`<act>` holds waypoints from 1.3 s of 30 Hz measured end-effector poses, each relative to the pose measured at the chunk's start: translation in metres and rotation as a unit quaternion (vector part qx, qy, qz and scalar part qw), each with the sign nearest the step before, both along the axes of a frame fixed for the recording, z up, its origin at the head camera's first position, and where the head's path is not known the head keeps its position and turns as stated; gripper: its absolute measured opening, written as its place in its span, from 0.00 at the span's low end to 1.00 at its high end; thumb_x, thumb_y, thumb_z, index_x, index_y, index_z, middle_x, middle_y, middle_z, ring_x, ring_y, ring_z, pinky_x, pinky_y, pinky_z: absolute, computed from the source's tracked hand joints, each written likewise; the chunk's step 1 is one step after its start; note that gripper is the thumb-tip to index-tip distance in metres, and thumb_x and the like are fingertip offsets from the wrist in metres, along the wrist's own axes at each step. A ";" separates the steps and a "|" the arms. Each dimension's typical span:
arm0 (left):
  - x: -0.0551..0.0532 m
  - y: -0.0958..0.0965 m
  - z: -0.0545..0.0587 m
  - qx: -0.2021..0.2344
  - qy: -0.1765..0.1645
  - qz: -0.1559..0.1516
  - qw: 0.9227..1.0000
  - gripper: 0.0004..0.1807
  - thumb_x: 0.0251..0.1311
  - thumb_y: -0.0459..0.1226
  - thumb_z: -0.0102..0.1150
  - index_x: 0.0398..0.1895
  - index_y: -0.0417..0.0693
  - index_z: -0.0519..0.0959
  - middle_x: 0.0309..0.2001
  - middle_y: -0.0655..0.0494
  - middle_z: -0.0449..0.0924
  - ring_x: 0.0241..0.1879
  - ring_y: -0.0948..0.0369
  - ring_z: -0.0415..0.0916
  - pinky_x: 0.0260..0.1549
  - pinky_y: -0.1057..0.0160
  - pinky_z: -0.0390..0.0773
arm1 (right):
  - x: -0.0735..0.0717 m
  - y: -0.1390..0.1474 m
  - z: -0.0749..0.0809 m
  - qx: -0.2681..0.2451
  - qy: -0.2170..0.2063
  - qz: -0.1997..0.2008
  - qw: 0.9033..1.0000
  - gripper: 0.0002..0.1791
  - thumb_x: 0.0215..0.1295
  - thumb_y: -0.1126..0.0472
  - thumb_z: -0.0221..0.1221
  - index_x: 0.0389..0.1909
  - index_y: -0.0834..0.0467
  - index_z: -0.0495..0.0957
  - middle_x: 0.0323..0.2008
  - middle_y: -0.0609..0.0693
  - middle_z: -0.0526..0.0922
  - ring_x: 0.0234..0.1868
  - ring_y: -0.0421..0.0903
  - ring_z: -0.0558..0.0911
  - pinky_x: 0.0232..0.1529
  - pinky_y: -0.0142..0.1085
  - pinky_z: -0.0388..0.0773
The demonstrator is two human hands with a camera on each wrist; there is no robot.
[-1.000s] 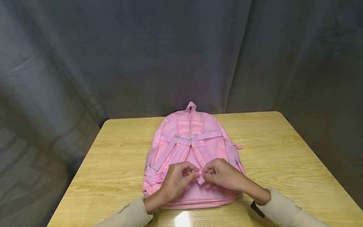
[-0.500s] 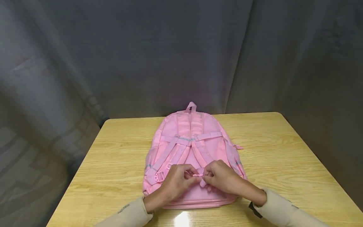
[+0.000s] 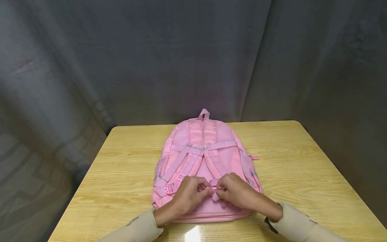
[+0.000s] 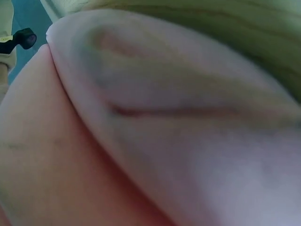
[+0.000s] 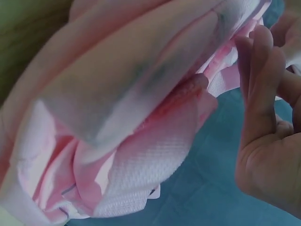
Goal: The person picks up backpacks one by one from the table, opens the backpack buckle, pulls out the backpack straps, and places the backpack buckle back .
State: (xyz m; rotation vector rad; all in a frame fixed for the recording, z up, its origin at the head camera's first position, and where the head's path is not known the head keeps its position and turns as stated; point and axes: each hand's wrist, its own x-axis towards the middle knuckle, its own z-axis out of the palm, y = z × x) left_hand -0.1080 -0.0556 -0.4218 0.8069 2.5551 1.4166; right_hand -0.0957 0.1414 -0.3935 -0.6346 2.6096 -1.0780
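A pink backpack point(image 3: 205, 210) lies on the table with its strap side up and its top handle pointing away. Over its lower middle, my left hand point(image 3: 191, 195) pinches a small pink plastic strap buckle point(image 3: 210, 188) between thumb and fingers. Close beside it, my right hand point(image 3: 237, 192) pinches the pink webbing strap point(image 3: 215, 197) at the buckle, its loose end hanging below the fingertips. The fingers partly hide the buckle. In the right wrist view, the right hand point(image 5: 268, 113) appears beside blurred pink fabric; the left wrist view is mostly filled by blurred backpack fabric point(image 4: 197, 155).
Another pink buckle point(image 3: 170, 188) lies on the backpack's lower left strap. A zipper pull point(image 3: 254, 157) sticks out at its right side. Wooden table surface point(image 3: 127, 161) surrounds the bag, and grey curtains point(image 3: 181, 60) hang behind and at both sides.
The buckle has turned edge-on between the fingertips. My right hand has shifted slightly down, and a bit of webbing now shows above the fingers. The backpack stays in place.
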 end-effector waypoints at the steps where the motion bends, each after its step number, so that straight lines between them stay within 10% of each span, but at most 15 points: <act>1: 0.000 0.000 0.000 0.000 0.001 0.001 1.000 0.02 0.54 0.35 0.72 0.28 0.48 0.86 0.23 0.63 0.85 0.20 0.76 0.73 0.22 0.74 0.78 | 0.001 0.000 0.000 -0.007 -0.005 -0.002 1.000 0.14 0.61 0.71 0.61 0.17 0.55 0.79 0.13 0.40 0.81 0.14 0.34 0.79 0.13 0.26 0.70; 20: -0.004 -0.005 0.006 0.121 -0.136 0.008 0.983 0.04 0.59 0.32 0.68 0.30 0.39 0.85 0.25 0.50 0.86 0.24 0.57 0.83 0.25 0.62 0.85 | 0.004 -0.003 -0.010 -0.041 0.190 0.000 0.981 0.20 0.50 0.72 0.62 0.13 0.47 0.68 0.12 0.29 0.61 0.15 0.23 0.57 0.13 0.20 0.57; 39: -0.014 -0.008 0.002 0.225 -0.291 0.022 0.930 0.09 0.61 0.27 0.61 0.39 0.24 0.80 0.33 0.40 0.87 0.27 0.63 0.84 0.33 0.62 0.87 | 0.004 -0.006 -0.013 -0.039 0.304 0.000 0.952 0.19 0.53 0.72 0.63 0.16 0.46 0.70 0.13 0.30 0.64 0.17 0.20 0.57 0.13 0.16 0.57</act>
